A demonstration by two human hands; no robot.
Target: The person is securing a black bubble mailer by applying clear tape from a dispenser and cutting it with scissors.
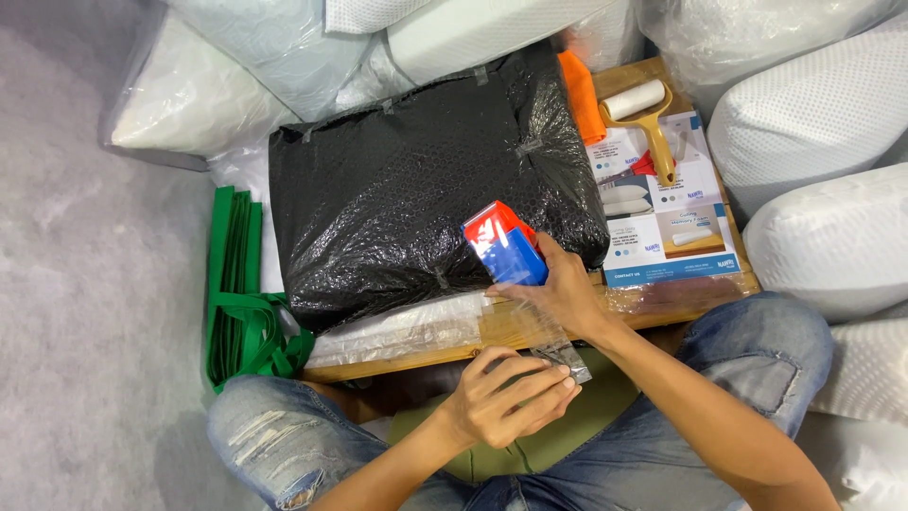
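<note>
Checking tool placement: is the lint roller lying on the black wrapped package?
No, the lint roller lies on leaflets beside the black package.

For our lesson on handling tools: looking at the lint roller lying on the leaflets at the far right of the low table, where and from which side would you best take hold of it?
Grip the lint roller by its yellow handle, coming from above at the near end. The handle lies flat on the leaflets, pointing toward the person, bare and narrow enough to close fingers round. The white roll at the far end is probably sticky and sits close to the orange cloth, so avoid it.
</note>
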